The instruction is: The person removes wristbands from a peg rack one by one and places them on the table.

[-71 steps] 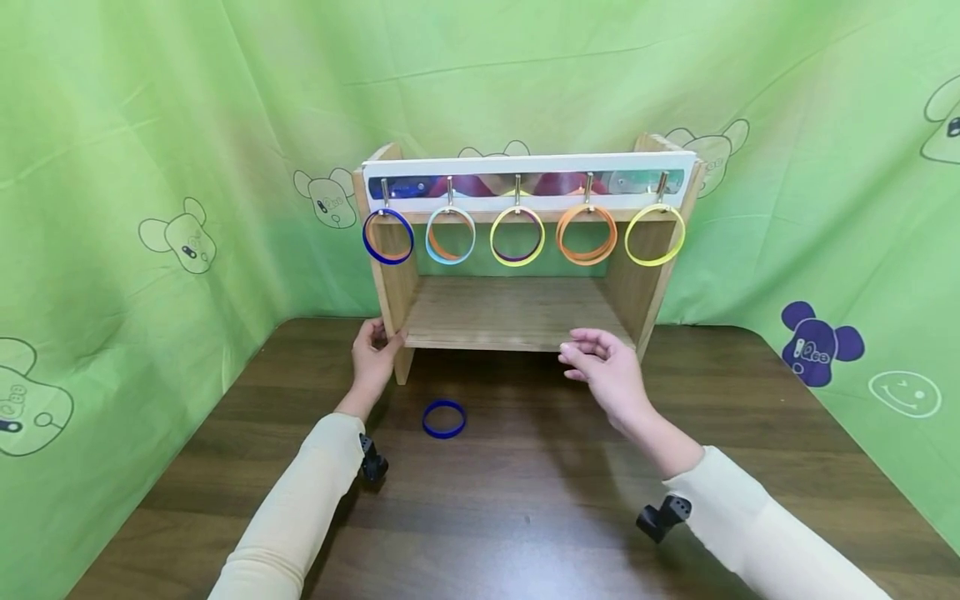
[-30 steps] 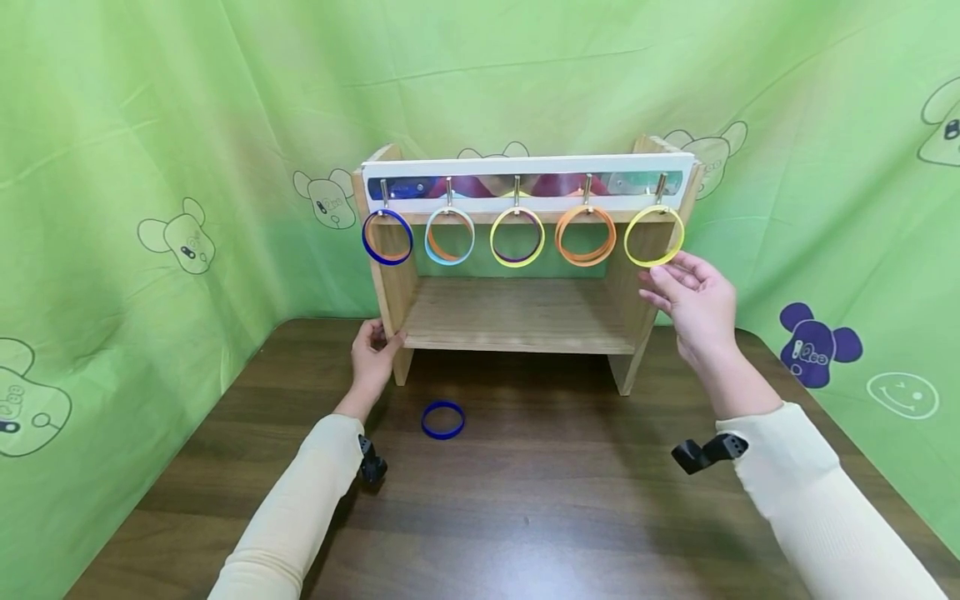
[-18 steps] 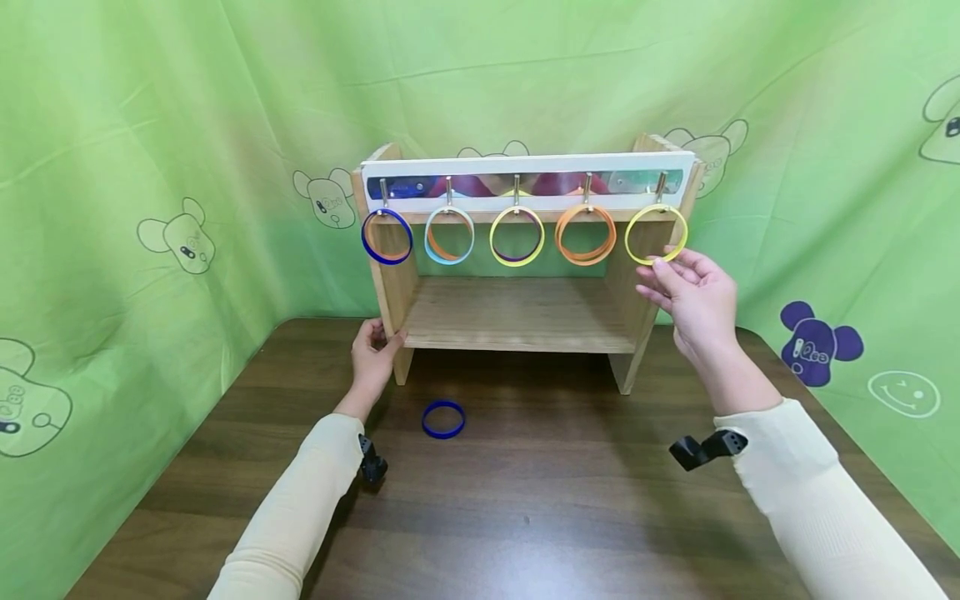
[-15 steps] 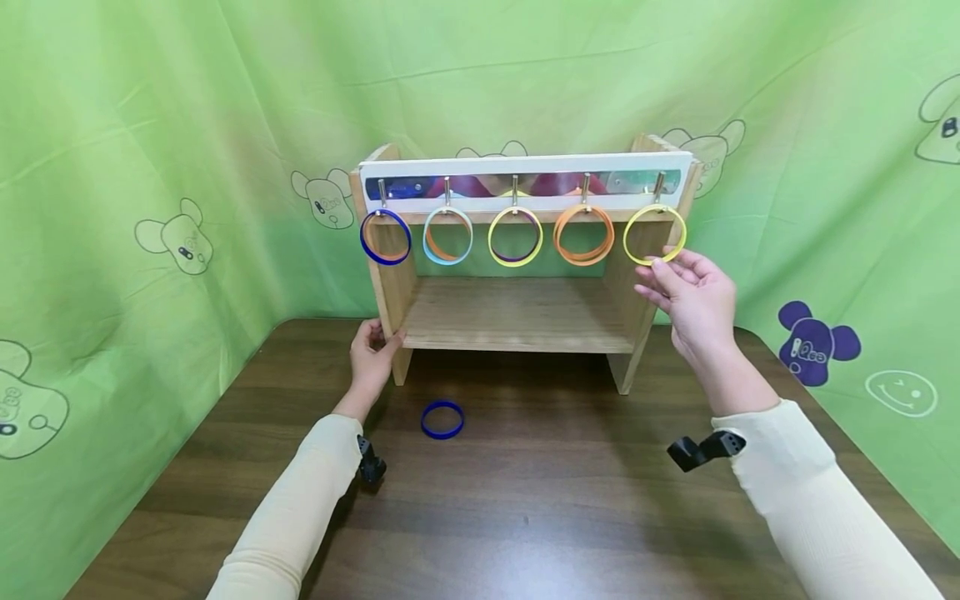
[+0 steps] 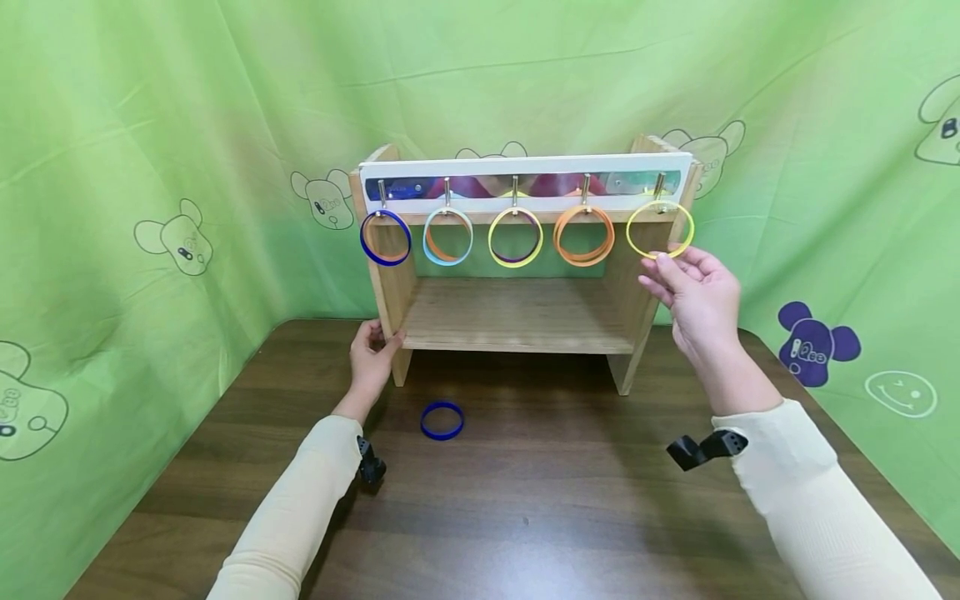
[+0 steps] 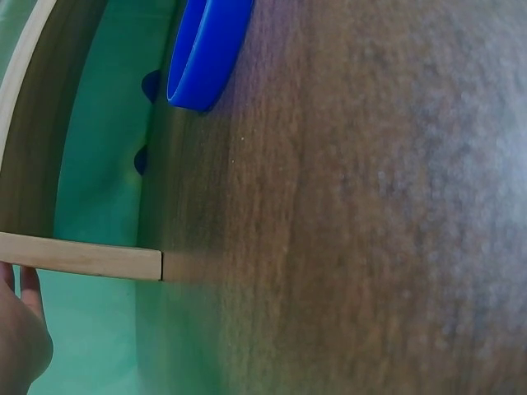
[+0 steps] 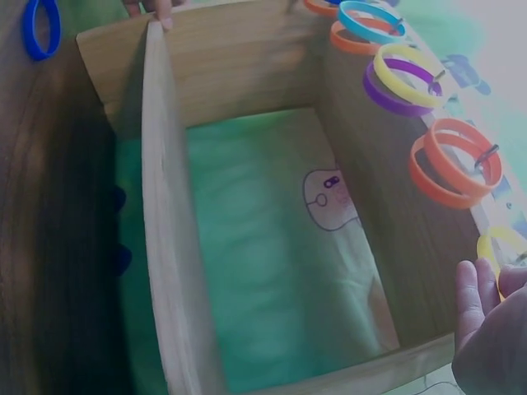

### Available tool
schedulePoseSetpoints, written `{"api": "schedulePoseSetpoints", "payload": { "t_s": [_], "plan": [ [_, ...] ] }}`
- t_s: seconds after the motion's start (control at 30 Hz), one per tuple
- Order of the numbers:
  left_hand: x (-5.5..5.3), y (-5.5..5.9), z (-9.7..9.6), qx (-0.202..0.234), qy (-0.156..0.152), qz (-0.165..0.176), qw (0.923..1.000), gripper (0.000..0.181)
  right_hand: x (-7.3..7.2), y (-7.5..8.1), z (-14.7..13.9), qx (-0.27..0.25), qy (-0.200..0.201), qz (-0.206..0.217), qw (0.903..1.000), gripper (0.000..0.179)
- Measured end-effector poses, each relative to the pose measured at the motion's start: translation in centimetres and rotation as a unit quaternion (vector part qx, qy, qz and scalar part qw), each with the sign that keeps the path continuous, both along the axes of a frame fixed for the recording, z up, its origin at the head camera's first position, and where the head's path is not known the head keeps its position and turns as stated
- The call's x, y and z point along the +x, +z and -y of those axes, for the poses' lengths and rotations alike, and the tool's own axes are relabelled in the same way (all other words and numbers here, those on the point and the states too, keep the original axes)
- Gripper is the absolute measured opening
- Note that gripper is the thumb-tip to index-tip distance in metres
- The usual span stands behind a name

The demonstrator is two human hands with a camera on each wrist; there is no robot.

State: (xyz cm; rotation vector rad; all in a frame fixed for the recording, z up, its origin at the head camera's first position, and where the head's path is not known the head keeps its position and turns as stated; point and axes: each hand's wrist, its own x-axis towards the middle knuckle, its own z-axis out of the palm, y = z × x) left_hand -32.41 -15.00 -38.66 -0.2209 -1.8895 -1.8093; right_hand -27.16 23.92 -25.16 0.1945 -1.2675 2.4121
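At the right end of the wooden rack [image 5: 517, 312], the right hand [image 5: 701, 296] pinches the lower edge of a yellow ring [image 5: 628, 233] whose top is right by the rightmost hook [image 5: 660, 183]; whether that hook bears its weight, I can't tell. Low on the rack's left side panel, the left hand [image 5: 370, 358] grips the wood, thumb on the front edge and fingers on the outer face. Leftward along the rack's front, the other hooks carry two orange rings [image 5: 585, 261], then a second yellow ring [image 5: 515, 264] with a purple ring [image 7: 391, 105], a light blue ring [image 5: 447, 262] with an orange one, and a dark blue ring [image 5: 386, 263] with more orange inside its outline. Before the rack, nearer its left end, a loose blue ring [image 5: 442, 437] lies flat on the brown table [image 5: 540, 500]. Behind the rack hangs a green curtain [image 5: 187, 100].
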Motion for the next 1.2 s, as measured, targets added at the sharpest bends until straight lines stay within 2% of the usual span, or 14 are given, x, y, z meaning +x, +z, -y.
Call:
{"api": "schedulePoseSetpoints", "payload": {
  "t_s": [0.2,0.53,0.7,0.9,1.2],
  "plan": [
    [0.0,-0.1,0.0,0.001,0.002,-0.007,1.0,0.025,0.4,0.6,-0.1,-0.015,-0.001,-0.015,0.9998,0.029],
    [-0.1,-0.2,0.1,0.0,0.006,-0.006,1.0,0.025,2.2,1.1,0.3,-0.015,0.017,-0.023,0.9995,0.031],
    [-0.1,-0.1,0.0,-0.004,0.006,0.0,1.0,0.026,3.2,0.7,0.8,0.008,0.034,-0.022,0.9992,0.034],
    [-0.2,-0.1,0.0,-0.008,0.007,-0.001,0.9999,0.026,4.2,0.0,1.6,0.016,0.079,-0.038,0.996,0.023],
    [0.0,0.0,-0.1,-0.01,0.008,-0.001,0.9999,0.026,5.1,-1.5,2.7,0.054,0.101,-0.023,0.9932,0.021]
  ]
}}
